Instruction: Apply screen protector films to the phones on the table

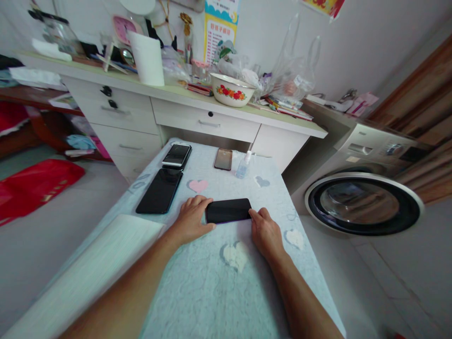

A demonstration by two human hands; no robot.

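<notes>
A black smartphone (229, 211) lies sideways, screen up, at the middle of the cloth-covered table. Its left end sits between the thumb and fingers of my left hand (192, 219). At the opposite end, my right hand (267, 233) is closed, with thumb and forefinger at the phone's lower right corner. Beyond the phone are a brownish phone case (223, 159) and a small clear spray bottle (243, 165) with a white cap. A larger dark phone (160, 190) rests to the left, below a white-framed phone (176, 154) on a dark one.
A long white sheet or roll (92, 273) runs along the table's left side, under my left forearm. Behind stands a white desk (208, 123) carrying a flowered enamel bowl (233, 90) and a paper roll (146, 59). At right is a washing machine (360, 202); a red bag (42, 186) lies left.
</notes>
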